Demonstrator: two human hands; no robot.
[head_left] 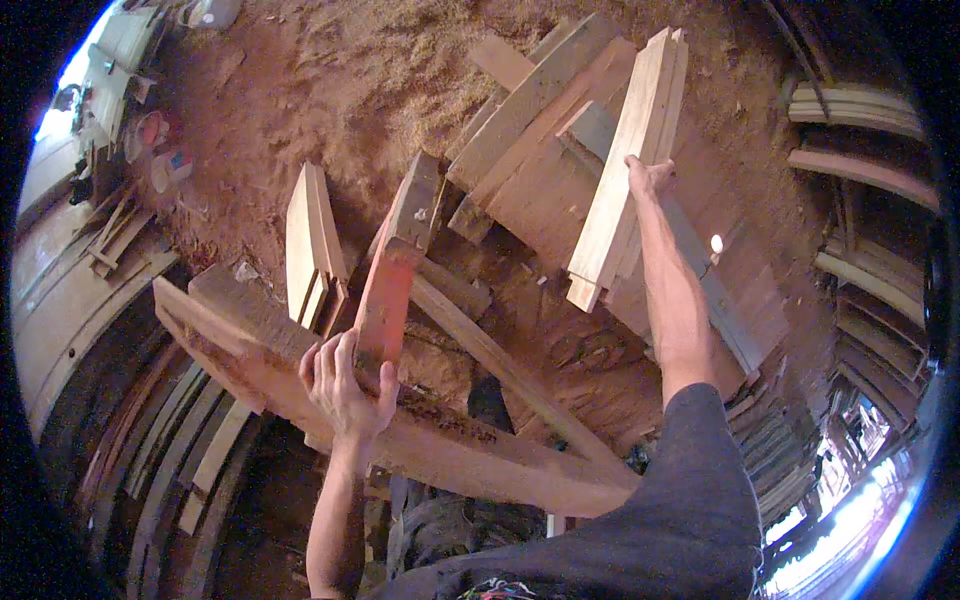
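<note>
1. Floor (330, 70): reddish-brown earth strewn with sawdust.
2. Curved timber strips (860, 110): stacked along the right side, dim.
3. Long curved slats (170, 440): piled at lower left, in shadow.
4. Clutter of containers (160, 150): upper left, near bright daylight.
5. Daylight opening (850, 510): lower right edge.

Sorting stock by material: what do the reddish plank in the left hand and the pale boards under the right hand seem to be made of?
The reddish plank looks like rough-sawn, unfinished wood: matte, red-brown face with a greyed far end. The pale boards also look like bare wood, possibly freshly cut: light yellow, visible straight grain, no sheen of varnish or paint.
</note>
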